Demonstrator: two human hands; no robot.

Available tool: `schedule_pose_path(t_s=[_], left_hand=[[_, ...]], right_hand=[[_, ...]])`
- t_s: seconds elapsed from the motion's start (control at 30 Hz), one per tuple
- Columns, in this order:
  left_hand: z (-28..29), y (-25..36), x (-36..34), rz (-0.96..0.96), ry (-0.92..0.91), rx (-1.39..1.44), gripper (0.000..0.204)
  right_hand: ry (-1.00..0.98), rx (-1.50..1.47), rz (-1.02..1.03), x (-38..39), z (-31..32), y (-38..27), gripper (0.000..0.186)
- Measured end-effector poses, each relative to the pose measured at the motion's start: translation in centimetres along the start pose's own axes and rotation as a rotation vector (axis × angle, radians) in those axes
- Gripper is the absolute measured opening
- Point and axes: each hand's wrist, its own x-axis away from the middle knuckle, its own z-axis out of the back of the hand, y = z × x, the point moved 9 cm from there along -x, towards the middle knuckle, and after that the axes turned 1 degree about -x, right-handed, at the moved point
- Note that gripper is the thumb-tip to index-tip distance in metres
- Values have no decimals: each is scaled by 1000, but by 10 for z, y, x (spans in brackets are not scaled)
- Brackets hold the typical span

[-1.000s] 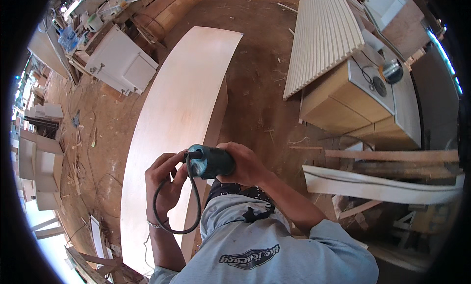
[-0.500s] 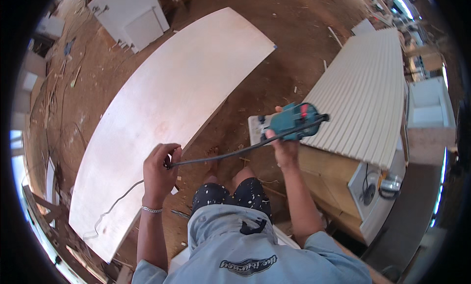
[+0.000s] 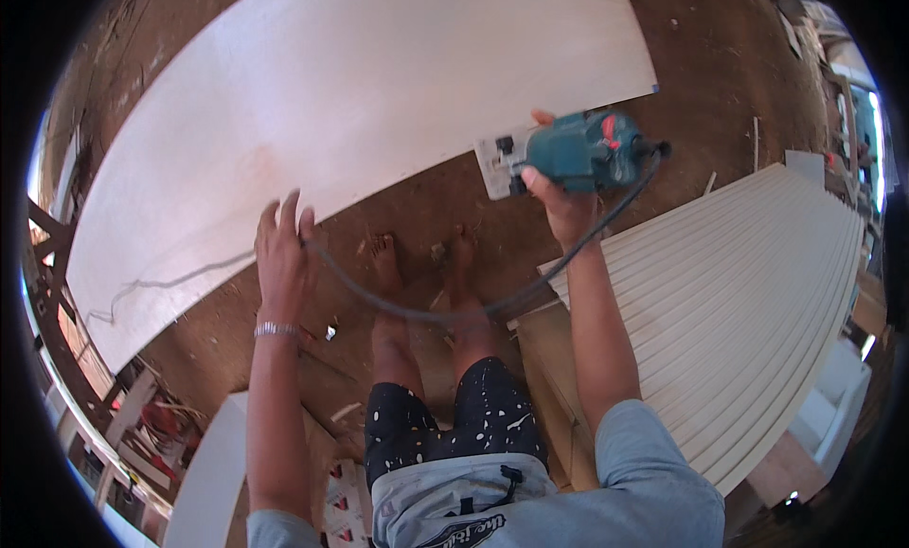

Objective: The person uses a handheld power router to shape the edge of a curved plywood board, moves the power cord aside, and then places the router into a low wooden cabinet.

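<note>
My right hand (image 3: 559,190) is closed round the body of a teal power tool, which looks like a trim router (image 3: 592,150). The tool lies sideways in the air, its pale base plate (image 3: 494,169) pointing left toward the edge of a big white curved panel (image 3: 379,84). A dark power cord (image 3: 417,314) leaves the tool's right end, sags in front of my legs and passes by my left hand. Over the panel's near edge, my left hand (image 3: 281,254) has its fingers stretched and apart. Farther left, the cord lies across the panel.
To the right, a cream ribbed panel (image 3: 720,302) rests on a wooden cabinet (image 3: 554,359). My bare feet stand on the brown dirt floor (image 3: 421,216). A white board (image 3: 210,472) is at the lower left, near loose scraps.
My left hand has opened from its grip on the cord, and the cord now hangs in a slack loop. My view has shifted, with the white panel closer to the router's base.
</note>
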Motion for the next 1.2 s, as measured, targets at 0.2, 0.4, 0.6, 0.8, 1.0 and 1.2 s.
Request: schedule_pose_path(t_s=[0.2,0.4,0.6,0.8,1.0,1.2], left_hand=[[-94,-8,-41,-20,22,-128,54],[-113,-10,-30,-4,48,-222,61],[-114,-13,-27,10,87,-205,60],[-115,-16,-25,27,125,-202,60],[-109,-12,-23,21,121,-157,60],[-107,-10,-19,19,138,-145,62]], right_hand=[[-24,-72,11,-14,-9,75,63],[-12,-114,-16,-3,-25,103,57],[3,-19,-48,4,-30,102,59],[-45,200,-243,17,-18,97,71],[-27,179,-218,16,-14,97,68],[-44,181,-165,6,-19,88,65]])
